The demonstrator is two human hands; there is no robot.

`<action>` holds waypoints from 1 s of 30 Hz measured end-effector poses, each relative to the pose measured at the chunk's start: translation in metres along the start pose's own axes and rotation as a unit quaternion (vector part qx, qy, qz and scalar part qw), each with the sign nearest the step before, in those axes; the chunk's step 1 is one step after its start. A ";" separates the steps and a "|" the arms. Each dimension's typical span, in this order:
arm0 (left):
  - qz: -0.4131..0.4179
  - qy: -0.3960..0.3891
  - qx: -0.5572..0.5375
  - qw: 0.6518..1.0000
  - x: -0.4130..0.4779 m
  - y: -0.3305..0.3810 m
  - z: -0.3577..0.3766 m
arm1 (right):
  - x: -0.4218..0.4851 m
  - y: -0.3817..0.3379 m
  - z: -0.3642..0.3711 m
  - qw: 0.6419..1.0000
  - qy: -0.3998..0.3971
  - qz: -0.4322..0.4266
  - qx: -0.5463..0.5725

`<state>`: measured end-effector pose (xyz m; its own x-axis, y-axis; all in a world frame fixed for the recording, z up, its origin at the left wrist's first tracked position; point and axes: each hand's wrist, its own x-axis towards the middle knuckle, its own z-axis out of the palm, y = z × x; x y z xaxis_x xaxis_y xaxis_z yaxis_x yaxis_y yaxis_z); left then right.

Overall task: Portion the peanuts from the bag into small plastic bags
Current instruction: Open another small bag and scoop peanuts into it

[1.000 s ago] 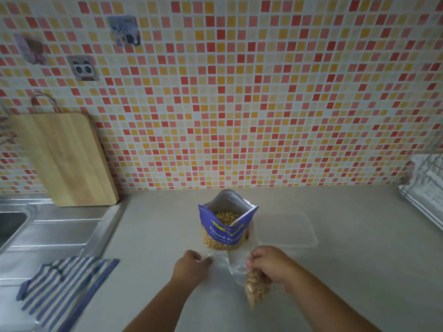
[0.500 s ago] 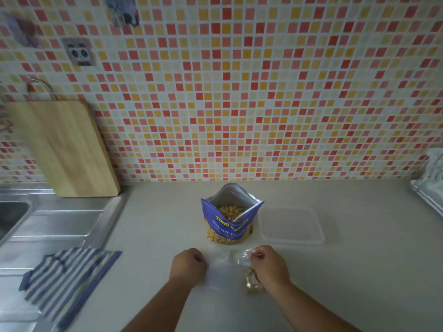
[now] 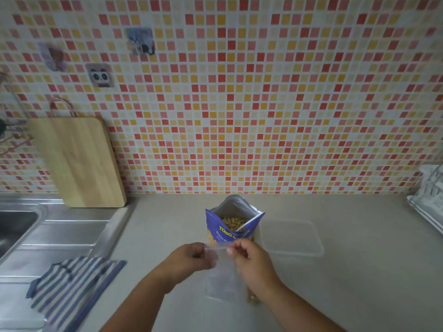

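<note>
Two hands meet low over the surface (image 3: 347,279), a little apart, and both pinch the top edge of one small plastic bag (image 3: 221,277). The left hand (image 3: 191,256) holds the edge at 9 o'clock with its fingers curled in. The right hand (image 3: 249,257) holds it at 3 o'clock between thumb and fingertips. The clear strip is stretched flat between them.

The small plastic bag's long axis runs from 12 to 6 o'clock, with the mouth at the far end and the bottom towards the person. A few peanuts (image 3: 251,297) sit in its bottom corner at 5 o'clock, partly hidden by the right forearm. The film is blurred, so I cannot tell whether its bottom rests on the surface.

Just past the hands at 12 o'clock stands the blue peanut bag (image 3: 230,232). It is upright and its mouth gapes upward over more nuts. A clear lidded tub (image 3: 291,238) lies beside it at 2 o'clock. A striped cloth (image 3: 72,286) lies at 8 o'clock, half on the steel sink (image 3: 60,233). At 10 o'clock a wooden chopping board (image 3: 76,161) leans on the tiled wall (image 3: 263,104).
</note>
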<state>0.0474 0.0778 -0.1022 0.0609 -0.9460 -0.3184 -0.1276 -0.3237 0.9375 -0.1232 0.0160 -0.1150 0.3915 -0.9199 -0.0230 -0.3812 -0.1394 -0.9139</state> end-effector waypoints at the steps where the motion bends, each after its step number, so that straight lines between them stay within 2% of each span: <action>1: 0.010 0.002 -0.020 1.000 0.000 0.007 0.002 | 0.001 -0.007 -0.002 1.000 0.004 -0.009 0.005; 3: 0.046 0.036 -0.016 0.998 -0.001 0.021 0.009 | 0.003 -0.020 -0.008 1.000 0.014 -0.027 0.006; 5: 0.083 0.122 0.039 0.988 0.000 0.033 0.017 | 0.004 -0.033 -0.014 0.999 0.027 -0.036 0.015; 9: 0.153 0.259 0.165 0.939 0.008 0.047 0.023 | 0.006 -0.054 -0.030 0.994 0.072 -0.060 0.057; 11: 0.181 0.285 0.222 0.915 0.010 0.053 0.024 | 0.006 -0.065 -0.037 0.993 0.068 -0.083 0.053; 14: 0.220 0.306 0.311 0.872 0.013 0.057 0.024 | 0.005 -0.079 -0.040 0.994 0.022 -0.099 -0.050; 16: 0.259 0.304 0.389 0.830 0.015 0.058 0.024 | 0.007 -0.083 -0.040 0.991 0.003 -0.086 -0.102; 19: 0.284 0.307 0.441 0.794 0.016 0.062 0.027 | 0.012 -0.087 -0.044 0.995 -0.005 -0.036 -0.098; 22: 0.311 0.280 0.401 0.815 0.013 0.069 0.027 | 0.018 -0.091 -0.050 0.993 -0.024 -0.032 -0.112; 26: 0.246 0.133 0.377 0.883 0.006 0.087 0.020 | 0.026 -0.097 -0.056 0.985 -0.076 -0.051 -0.145; 30: 0.222 0.114 0.326 0.912 0.006 0.095 0.013 | 0.030 -0.104 -0.061 0.976 -0.109 -0.082 -0.172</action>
<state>0.0223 0.0414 -0.0172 0.0555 -0.9822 0.1797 -0.7465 0.0787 0.6608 -0.1227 -0.0198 0.0040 0.6250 -0.7806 -0.0069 -0.5423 -0.4278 -0.7232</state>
